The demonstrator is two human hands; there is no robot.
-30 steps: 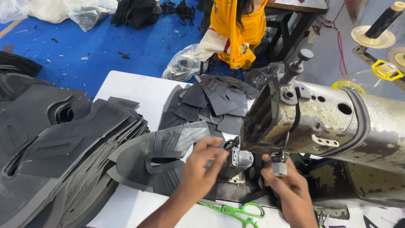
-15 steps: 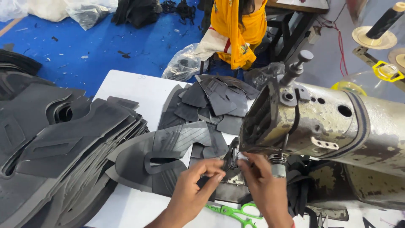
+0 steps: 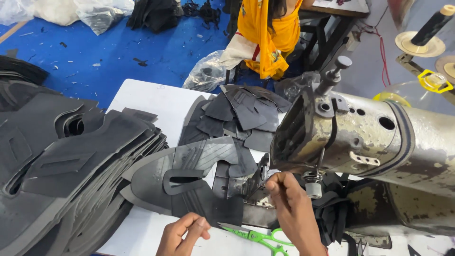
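**Hands at the sewing machine**

The right hand (image 3: 290, 199) is up by the needle part of the big grey sewing machine (image 3: 360, 137). Its fingers are pinched tight together, but what they pinch is too small to see. The left hand (image 3: 182, 234) sits low on the white table (image 3: 151, 102). Its fingers are curled in loose and hold nothing. Its fingertips touch the edge of a dark shoe piece (image 3: 189, 180) that lies flat under the machine. Green scissors (image 3: 258, 237) lie between the hands. A tall pile (image 3: 61, 170) of dark pieces is on the left. A small heap (image 3: 241, 114) lies farther back.
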